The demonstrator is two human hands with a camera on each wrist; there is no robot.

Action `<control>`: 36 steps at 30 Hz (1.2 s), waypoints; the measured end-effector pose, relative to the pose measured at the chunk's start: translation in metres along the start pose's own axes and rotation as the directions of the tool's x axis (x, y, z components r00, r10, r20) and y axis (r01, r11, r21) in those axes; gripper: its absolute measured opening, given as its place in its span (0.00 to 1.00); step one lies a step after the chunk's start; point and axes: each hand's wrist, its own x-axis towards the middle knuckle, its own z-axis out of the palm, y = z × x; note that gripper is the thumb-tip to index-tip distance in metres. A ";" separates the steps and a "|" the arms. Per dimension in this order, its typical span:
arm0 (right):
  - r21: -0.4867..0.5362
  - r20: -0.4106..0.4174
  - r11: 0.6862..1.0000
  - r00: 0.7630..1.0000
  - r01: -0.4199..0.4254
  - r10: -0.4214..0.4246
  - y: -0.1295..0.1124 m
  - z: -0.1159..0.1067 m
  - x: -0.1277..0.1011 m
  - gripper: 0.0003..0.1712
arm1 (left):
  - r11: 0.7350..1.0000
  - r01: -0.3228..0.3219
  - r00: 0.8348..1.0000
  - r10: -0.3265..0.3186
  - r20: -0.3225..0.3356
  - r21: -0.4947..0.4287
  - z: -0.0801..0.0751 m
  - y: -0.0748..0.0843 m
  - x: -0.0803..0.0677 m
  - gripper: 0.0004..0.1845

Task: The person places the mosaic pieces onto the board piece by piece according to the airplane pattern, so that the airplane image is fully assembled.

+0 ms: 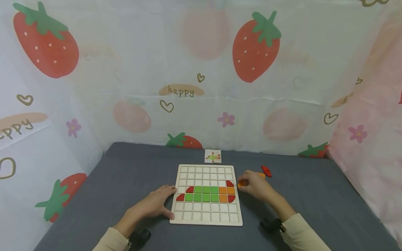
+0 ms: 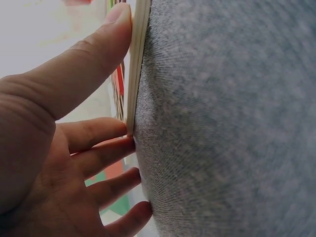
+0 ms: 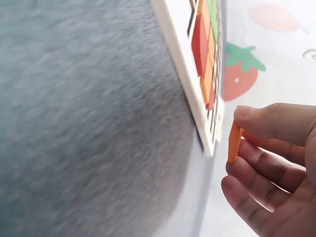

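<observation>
A pale wooden grid board (image 1: 206, 216) lies on the table with a band of green, orange and red tiles across its middle. Green square tiles (image 1: 202, 194) fill the centre, orange squares (image 1: 223, 198) sit to their right, and red quarter-round tiles (image 1: 180, 197) are at both ends. My left hand (image 1: 154, 203) rests at the board's left edge, thumb on its near corner and fingers spread. Just off the right edge, my right hand (image 1: 257, 185) pinches an orange tile (image 3: 235, 143) between thumb and fingers, held up on its edge in the right wrist view.
Behind the board lies a small pattern card (image 1: 213, 156) with a coloured figure on a grid. Loose red pieces (image 1: 266, 171) and an orange piece (image 1: 261, 175) lie beyond my right hand. A strawberry-print curtain (image 1: 201, 118) hangs behind the grey table (image 1: 141, 160).
</observation>
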 end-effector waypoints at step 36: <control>0.061 0.094 0.982 0.978 0.179 -0.185 -0.054 0.026 0.053 0.16 | 1.000 -0.004 1.000 0.004 0.003 0.005 -0.001 0.001 0.000 0.48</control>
